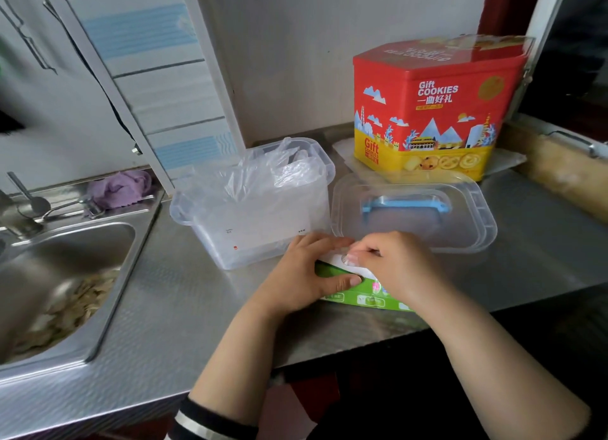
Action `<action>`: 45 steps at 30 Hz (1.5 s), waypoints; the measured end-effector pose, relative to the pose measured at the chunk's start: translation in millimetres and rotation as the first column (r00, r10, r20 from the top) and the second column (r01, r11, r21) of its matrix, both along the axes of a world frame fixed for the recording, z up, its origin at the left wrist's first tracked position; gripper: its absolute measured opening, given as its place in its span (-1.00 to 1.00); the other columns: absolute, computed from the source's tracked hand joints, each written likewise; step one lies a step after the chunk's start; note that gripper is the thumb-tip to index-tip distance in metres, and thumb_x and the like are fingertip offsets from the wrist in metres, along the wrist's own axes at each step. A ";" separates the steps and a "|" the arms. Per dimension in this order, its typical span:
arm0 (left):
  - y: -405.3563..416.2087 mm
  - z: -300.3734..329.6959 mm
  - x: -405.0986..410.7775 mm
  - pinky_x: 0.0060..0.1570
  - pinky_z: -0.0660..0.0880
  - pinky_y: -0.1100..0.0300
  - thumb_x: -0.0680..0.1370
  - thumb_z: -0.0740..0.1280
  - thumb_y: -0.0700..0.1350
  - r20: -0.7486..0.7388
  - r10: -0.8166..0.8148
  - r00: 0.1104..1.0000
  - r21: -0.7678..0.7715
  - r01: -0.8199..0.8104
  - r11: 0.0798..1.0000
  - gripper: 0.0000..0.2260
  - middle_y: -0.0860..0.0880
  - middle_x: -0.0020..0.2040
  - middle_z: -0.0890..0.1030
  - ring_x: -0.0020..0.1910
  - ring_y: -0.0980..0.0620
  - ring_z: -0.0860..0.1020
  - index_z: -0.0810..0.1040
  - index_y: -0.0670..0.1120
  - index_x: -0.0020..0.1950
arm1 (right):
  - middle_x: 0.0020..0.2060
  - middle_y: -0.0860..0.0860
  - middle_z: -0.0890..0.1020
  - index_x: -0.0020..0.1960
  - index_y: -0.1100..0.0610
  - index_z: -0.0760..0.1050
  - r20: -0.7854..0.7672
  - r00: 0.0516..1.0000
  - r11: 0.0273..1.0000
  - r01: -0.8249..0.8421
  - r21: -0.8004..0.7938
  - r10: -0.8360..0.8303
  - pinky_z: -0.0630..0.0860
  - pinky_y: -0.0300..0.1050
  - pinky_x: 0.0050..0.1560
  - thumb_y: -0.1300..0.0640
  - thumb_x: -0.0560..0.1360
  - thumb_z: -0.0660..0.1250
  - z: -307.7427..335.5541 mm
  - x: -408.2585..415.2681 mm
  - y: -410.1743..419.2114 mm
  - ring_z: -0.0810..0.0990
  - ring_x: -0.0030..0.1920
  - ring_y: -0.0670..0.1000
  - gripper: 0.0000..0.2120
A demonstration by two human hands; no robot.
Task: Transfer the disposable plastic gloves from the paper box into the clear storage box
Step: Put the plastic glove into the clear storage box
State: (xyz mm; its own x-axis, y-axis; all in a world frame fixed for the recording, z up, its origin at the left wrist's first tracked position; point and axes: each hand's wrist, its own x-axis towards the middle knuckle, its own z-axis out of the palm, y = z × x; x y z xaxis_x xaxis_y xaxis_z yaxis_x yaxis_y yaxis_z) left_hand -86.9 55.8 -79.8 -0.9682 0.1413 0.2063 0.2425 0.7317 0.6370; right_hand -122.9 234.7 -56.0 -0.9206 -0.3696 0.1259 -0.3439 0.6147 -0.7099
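A green and white paper box (365, 296) lies on the steel counter near its front edge. My left hand (306, 272) grips its left end, thumb along the front face. At the box's top opening, my right hand (394, 265) pinches a clear plastic glove (349, 258). Just behind the hands stands the clear storage box (230, 239), open, with several crumpled plastic gloves (279, 176) piled inside and sticking above its rim. Its clear lid (460, 219) with a blue handle lies upside down to the right.
A red and yellow cookie tin (434, 110) stands at the back right. A steel sink (65, 275) holding food scraps is at the left, with a purple cloth (121, 188) behind it. The counter's front edge runs just under my forearms.
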 end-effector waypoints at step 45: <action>20.1 82.0 29.4 0.14 0.50 0.21 0.38 -0.10 0.54 -0.146 0.159 0.976 0.561 -0.050 0.826 -0.18 0.09 -0.10 0.69 0.06 0.12 0.62 0.71 -0.02 -0.04 | 0.09 -0.14 0.64 0.01 0.00 0.62 -0.520 0.853 0.756 -0.363 -0.545 0.035 0.45 -0.28 0.17 0.35 0.36 0.45 73.1 5.7 30.9 0.57 0.15 -0.14 -0.67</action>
State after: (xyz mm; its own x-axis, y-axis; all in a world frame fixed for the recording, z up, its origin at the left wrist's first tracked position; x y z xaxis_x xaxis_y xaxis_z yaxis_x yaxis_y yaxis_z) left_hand -57.5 75.9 2.1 -0.9094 -0.1483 0.3887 0.3335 0.2984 0.8943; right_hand -117.3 265.6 17.0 -0.6042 -0.2292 0.7631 -0.7822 -0.0116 -0.6229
